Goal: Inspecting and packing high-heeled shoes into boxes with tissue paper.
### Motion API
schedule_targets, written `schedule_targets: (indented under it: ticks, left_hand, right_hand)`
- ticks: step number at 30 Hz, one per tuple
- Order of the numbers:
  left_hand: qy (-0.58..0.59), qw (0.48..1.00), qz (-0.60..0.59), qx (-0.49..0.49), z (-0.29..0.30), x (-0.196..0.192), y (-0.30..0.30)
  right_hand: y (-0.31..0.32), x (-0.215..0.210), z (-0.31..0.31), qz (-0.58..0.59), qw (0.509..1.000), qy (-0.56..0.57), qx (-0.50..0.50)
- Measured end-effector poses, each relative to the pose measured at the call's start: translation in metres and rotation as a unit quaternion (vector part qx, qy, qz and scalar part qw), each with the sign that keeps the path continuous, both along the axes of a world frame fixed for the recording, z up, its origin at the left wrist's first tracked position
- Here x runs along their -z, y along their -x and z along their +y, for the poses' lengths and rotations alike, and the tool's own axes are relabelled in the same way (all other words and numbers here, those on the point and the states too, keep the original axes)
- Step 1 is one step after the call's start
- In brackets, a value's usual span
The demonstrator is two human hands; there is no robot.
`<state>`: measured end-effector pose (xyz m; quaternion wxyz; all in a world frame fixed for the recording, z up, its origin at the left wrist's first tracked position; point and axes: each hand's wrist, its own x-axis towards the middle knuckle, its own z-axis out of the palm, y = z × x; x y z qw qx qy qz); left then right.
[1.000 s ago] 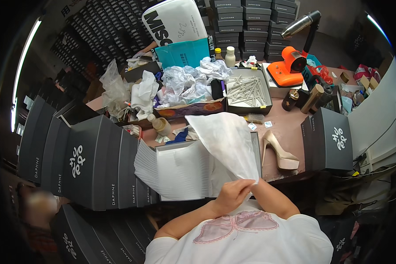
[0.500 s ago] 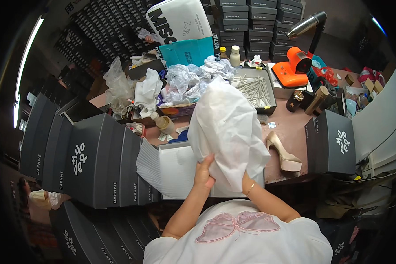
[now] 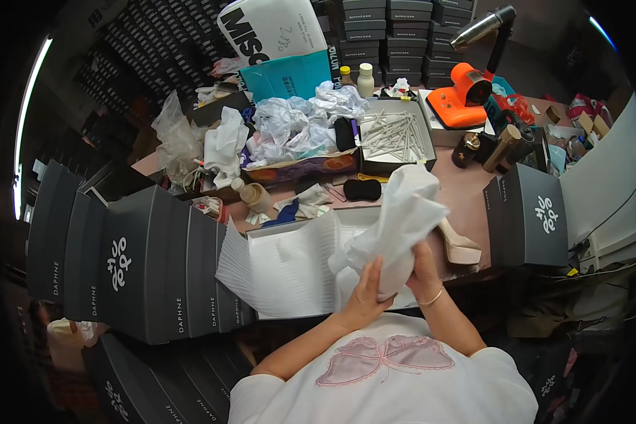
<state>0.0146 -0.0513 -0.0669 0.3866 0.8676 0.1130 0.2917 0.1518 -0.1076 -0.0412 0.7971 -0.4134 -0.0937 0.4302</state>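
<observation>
Between both hands, over the right side of an open shoebox, I hold a white wrapping-paper bundle (image 3: 406, 215), upright and gathered narrow. What it may contain is hidden. My left hand (image 3: 366, 293) closes round its lower left side, and my right hand (image 3: 424, 272) grips its lower right side. A loose corner of the paper sticks out to the left. Beneath lies ribbed white foam sheet (image 3: 290, 258), lining the box and spilling over its left edge. Just right of the bundle, a beige high-heeled shoe (image 3: 461, 246) rests on the pink tabletop, its heel partly covered.
Dark shoeboxes (image 3: 145, 261) stand in a row at left, and another dark box (image 3: 530, 215) at right. Behind are a carton of crumpled paper (image 3: 290, 127), a tray of pale sticks (image 3: 396, 138), a glue bottle (image 3: 254, 196) and an orange hot-air tool (image 3: 459, 99).
The wide, puffed white paper has been drawn into a narrow bundle and moved slightly right. My right hand, hidden behind it before, now shows on its right side.
</observation>
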Motion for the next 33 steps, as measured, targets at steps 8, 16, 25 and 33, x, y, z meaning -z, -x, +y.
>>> schedule_targets:
  ticks: [8, 16, 25, 33]
  left_hand:
    - [0.089, 0.988, 0.125, 0.031, 0.008, 0.022, -0.005]
    - [0.165, 0.952, 0.172, 0.190, 0.015, 0.022, -0.041]
    - [0.188, 0.961, 0.195, -0.049, 0.121, 0.073, -0.075]
    - [-0.228, 0.872, 0.430, 0.043, 0.096, 0.093, -0.057]
  right_hand:
    - [-0.008, 0.026, -0.092, -0.134, 0.960, 0.135, -0.205]
    - [0.009, 0.046, -0.163, 0.107, 0.985, 0.129, 0.048]
    - [-0.048, 0.050, -0.204, 0.085, 0.986, 0.044, 0.134]
    - [-0.032, 0.068, -0.096, 0.073, 0.997, -0.038, -0.004]
